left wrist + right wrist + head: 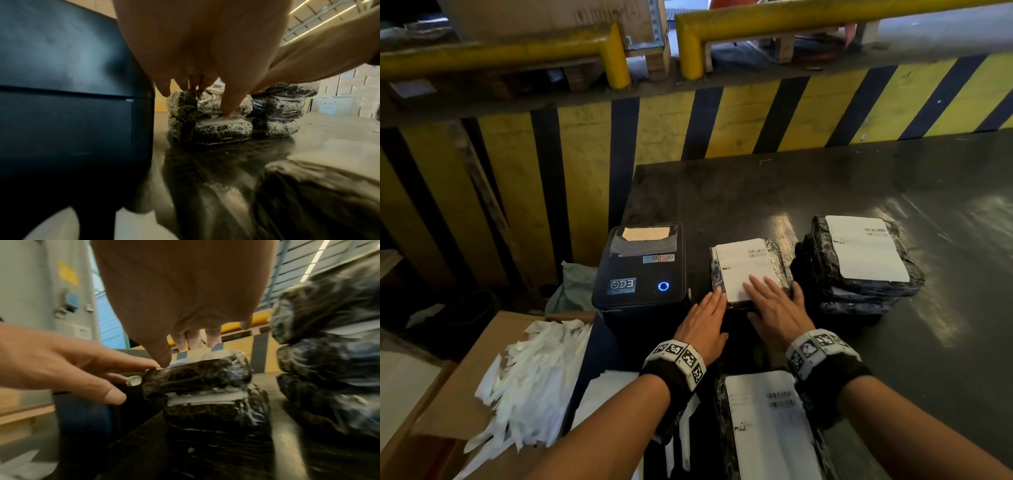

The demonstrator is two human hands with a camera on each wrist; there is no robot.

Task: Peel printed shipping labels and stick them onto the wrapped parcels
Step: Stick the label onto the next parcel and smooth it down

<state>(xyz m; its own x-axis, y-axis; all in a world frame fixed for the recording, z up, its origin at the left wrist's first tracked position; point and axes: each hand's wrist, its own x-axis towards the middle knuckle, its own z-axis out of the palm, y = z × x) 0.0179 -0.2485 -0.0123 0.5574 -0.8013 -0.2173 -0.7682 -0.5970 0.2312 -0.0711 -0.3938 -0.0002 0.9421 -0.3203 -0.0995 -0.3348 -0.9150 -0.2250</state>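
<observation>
Both hands lie flat, fingers extended: right hand [777, 308] presses shipping label [750, 267] onto centre-frame wrapped parcel [774, 253]; left hand [703, 317] touches its left edge.

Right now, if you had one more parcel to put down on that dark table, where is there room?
The far half of the table, behind the label printer and both parcel stacks, is bare, and so is the strip right of the taller stack. The near edge is crowded: both hands work the middle stack, with another labelled parcel below.

Cardboard box [465, 394], yellow-black striped barrier [756, 116]
</observation>
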